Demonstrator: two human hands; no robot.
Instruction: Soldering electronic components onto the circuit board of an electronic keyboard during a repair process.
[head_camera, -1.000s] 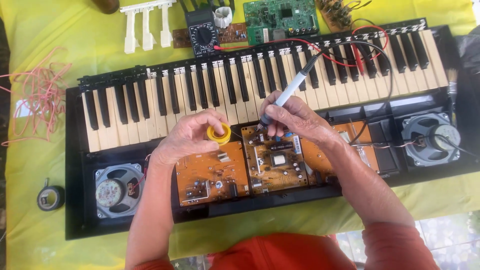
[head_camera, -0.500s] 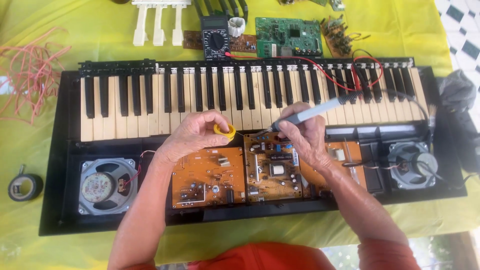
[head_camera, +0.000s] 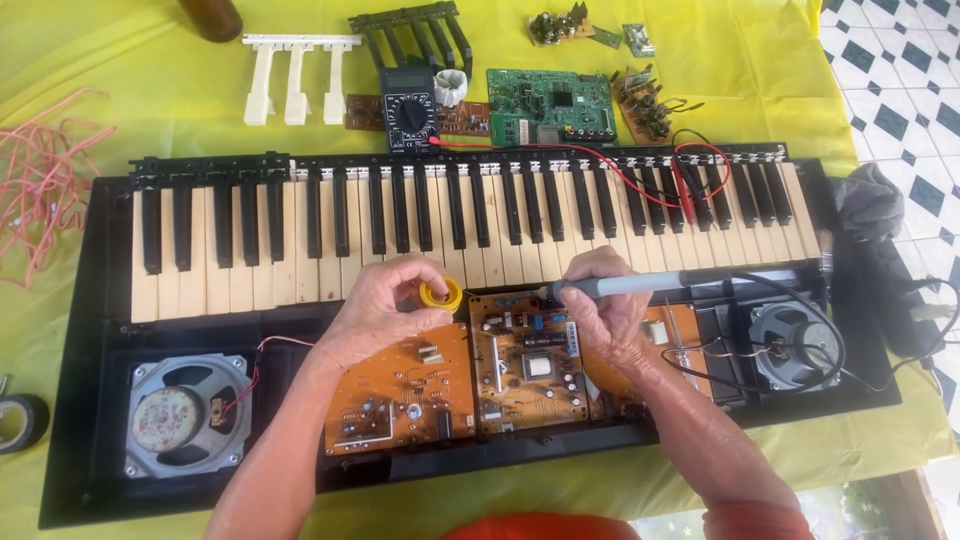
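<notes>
Since the earlier frame, both hands have closed toward each other at frame centre; the soldering iron now lies nearly level instead of angled upward.

Item 1. Left hand (head_camera: 385, 310): fingers curled round a small yellow tin (head_camera: 440, 294), gripping it at the lower edge of the keys, just above the left circuit board (head_camera: 400, 388).

Item 2. Right hand (head_camera: 600, 305): closed round the grey soldering iron (head_camera: 640, 285), its tip pointing left toward the yellow tin, just beside it; whether they touch cannot be told. Its black cable loops right, over the right speaker (head_camera: 790, 345).

Item 3. Keyboard (head_camera: 480, 215): opened black casing, centre of frame, keys in the upper half, boards below. Middle circuit board (head_camera: 530, 365) sits beneath the two hands. Left speaker (head_camera: 185, 415) at lower left, with a red wire.

Item 4. Worktop (head_camera: 120, 60): yellow cloth cover. Upper centre: black multimeter (head_camera: 410, 120), its red lead running right across the keys; green circuit board (head_camera: 550, 105) just beside it. Upper left: loose white keys (head_camera: 295, 75). Loose black keys (head_camera: 415, 35) near top centre. Far left: tangle of pink rubber bands (head_camera: 40, 180); roll of black tape (head_camera: 20, 420) at lower left edge. Grey cloth (head_camera: 865, 200) at right edge.
</notes>
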